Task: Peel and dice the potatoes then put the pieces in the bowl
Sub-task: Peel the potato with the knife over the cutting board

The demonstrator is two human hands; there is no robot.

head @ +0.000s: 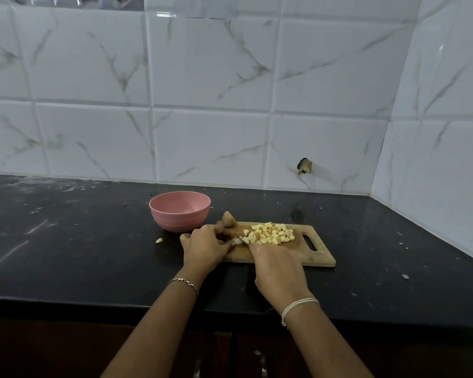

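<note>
Left hand [205,242] pinches small potato piece [237,241] on board [311,257], frame centre. Right hand [276,266] grips knife [241,238]. Blade sits close to fingertips, so slip risks nick. Diced pile [271,233] just right of blade; bowl [179,214] up-left looks empty.

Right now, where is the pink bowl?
In the head view the pink bowl stands on the black counter, just left of the cutting board and beyond the left hand.
</note>
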